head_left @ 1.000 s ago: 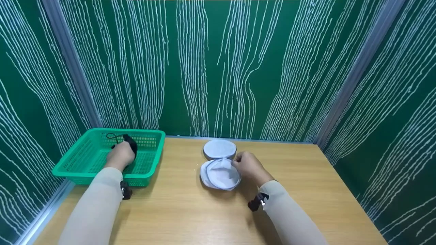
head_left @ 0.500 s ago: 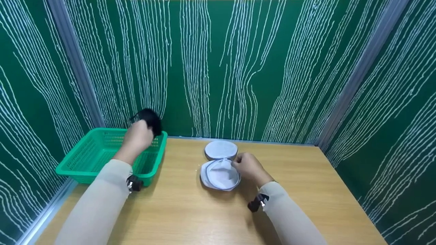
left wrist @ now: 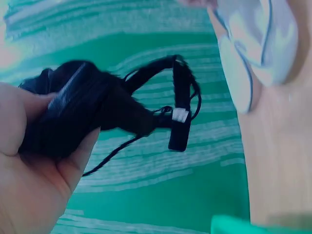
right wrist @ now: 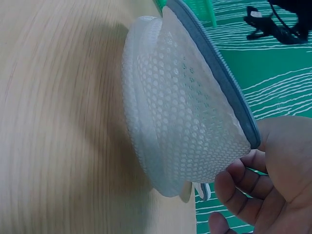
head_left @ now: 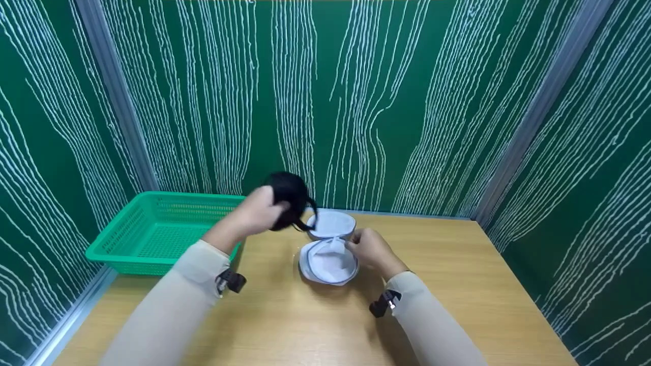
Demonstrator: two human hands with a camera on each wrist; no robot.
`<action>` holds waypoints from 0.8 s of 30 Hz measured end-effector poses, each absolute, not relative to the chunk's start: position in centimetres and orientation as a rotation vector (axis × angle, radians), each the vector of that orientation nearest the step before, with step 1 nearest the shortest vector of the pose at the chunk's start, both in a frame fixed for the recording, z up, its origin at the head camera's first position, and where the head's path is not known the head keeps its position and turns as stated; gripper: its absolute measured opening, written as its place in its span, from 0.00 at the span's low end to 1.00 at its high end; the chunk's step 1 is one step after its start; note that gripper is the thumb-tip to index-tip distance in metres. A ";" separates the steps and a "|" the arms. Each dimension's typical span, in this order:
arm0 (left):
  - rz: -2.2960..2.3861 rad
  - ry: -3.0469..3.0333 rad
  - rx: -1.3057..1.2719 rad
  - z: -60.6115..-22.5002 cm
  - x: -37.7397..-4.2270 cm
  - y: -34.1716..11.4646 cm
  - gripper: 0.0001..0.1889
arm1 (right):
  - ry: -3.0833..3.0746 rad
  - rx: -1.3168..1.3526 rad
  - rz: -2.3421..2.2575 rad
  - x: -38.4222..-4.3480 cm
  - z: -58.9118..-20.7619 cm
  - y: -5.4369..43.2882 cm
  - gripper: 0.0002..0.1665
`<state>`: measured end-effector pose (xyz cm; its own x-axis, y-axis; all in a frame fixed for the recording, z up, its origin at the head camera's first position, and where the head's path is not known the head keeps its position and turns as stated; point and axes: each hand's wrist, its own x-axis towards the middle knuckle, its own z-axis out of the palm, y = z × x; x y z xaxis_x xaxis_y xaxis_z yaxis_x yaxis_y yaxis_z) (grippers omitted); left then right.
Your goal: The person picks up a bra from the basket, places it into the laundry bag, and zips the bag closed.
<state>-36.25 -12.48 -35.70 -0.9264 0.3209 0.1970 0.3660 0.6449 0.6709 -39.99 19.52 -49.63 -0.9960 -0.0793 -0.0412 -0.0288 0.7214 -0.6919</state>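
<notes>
left hand [head_left: 256, 216] raised and clenched, right hand [head_left: 371, 249] pinching low

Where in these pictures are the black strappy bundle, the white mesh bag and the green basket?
black bundle [head_left: 289, 195], head view, on its bunched middle.
white mesh bag [right wrist: 185, 131], right wrist view, on its netted side.
green basket [head_left: 152, 254], head view, on its near rim.

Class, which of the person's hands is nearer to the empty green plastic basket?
Left. The left hand, gripping a black strappy garment, hangs just right of the green plastic basket. The right hand holds the white mesh pouch, farther right.
</notes>
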 end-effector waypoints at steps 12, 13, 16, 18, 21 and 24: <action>-1.350 -2.829 -0.947 -40.0 -36.2 -6.6 0.12 | 2.930 -0.211 -1.127 -39.8 -49.4 19.2 0.15; -1.363 -2.832 -0.960 -40.5 -36.3 -6.2 0.13 | 2.940 -0.216 -1.130 -39.8 -49.4 19.1 0.15; -1.370 -2.861 -0.959 -42.1 -36.8 -4.9 0.13 | 2.960 -0.229 -1.138 -39.8 -49.4 19.0 0.17; -1.355 -2.880 -0.940 -43.3 -37.2 -4.2 0.12 | 2.968 -0.246 -1.151 -39.8 -49.5 19.0 0.17; -1.304 -2.903 -0.905 -45.1 -37.8 -3.2 0.10 | 2.960 -0.283 -1.192 -39.8 -49.6 19.0 0.16; -1.308 -2.944 -0.829 -46.8 -38.3 -2.4 0.09 | 2.914 -0.284 -1.249 -39.9 -49.6 19.1 0.16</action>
<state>-38.27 -2.43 -46.77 -0.8598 0.5096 0.0313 0.3648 0.5703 0.7360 -39.88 19.06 -49.60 -0.9832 -0.1468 0.1083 -0.1797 0.6764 -0.7142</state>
